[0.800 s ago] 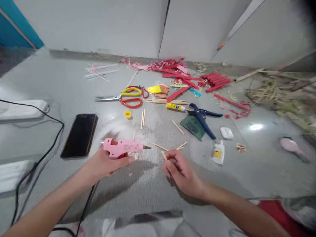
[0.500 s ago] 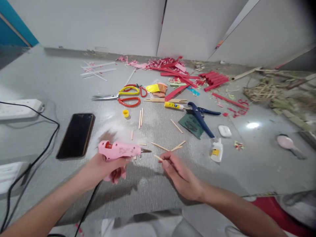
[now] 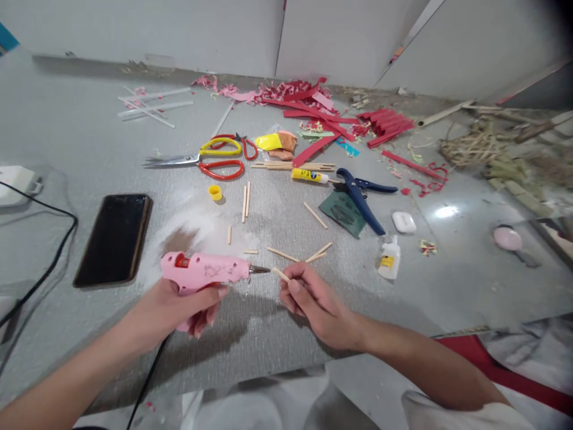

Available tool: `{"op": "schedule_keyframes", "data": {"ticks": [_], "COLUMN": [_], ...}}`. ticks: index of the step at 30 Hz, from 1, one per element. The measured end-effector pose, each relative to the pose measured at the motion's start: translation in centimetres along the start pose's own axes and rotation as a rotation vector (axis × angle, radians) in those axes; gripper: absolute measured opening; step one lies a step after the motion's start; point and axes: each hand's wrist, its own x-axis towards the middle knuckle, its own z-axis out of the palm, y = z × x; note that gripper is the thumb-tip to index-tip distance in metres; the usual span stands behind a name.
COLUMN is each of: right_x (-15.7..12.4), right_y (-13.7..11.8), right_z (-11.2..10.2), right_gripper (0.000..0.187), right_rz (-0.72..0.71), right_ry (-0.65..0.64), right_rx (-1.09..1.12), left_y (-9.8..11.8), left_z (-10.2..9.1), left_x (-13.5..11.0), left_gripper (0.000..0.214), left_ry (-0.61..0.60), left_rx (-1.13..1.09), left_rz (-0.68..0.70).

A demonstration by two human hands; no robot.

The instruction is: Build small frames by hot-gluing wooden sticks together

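Note:
My left hand (image 3: 179,304) is closed round a pink glue gun (image 3: 203,269), whose metal nozzle points right. My right hand (image 3: 313,301) pinches a short wooden stick (image 3: 282,275), its free end a little way from the nozzle tip. Several more short wooden sticks (image 3: 313,255) lie loose on the grey floor just beyond both hands.
A black phone (image 3: 114,237) lies to the left, near a black cable (image 3: 45,269). Farther off are scissors (image 3: 201,162), a yellow cap (image 3: 215,192), a yellow glue tube (image 3: 308,175), blue cutters (image 3: 362,200), a white glue bottle (image 3: 388,260), an earbud case (image 3: 403,222) and red paper strips (image 3: 313,113).
The glue gun's nozzle and the stick in my right hand have come closer together. The view has tilted down and shifted, so the floor items sit higher and further left.

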Motion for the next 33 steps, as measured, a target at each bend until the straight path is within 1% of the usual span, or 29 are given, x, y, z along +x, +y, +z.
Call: {"op": "schedule_keyframes", "data": {"ticks": [7,18,26,33], "right_x": [0.0,0.0,0.0,0.1], "right_y": [-0.1,-0.2,-0.6,-0.6], "right_z": [0.0,0.1,0.1,0.1], "right_gripper": [0.024,0.025,0.026,0.027], "right_rz": [-0.013,-0.014,0.005,-0.002], "right_ry": [-0.002,0.002,0.001,-0.004], "right_rx": [-0.031,-0.041,-0.081,-0.076], "left_y": [-0.3,-1.1,-0.6,-0.7], "left_z": [-0.1,-0.5,-0.3,-0.3], "left_x": [0.0,0.4,-0.2,-0.2], "left_gripper": [0.043,0.038,0.035,0.039], "left_ry": [-0.006,-0.003,0.008,0.018], "left_rx": [-0.016,0.033,0.063,0.067], "left_rz": [-0.01,-0.008,-0.009,-0.024]}}
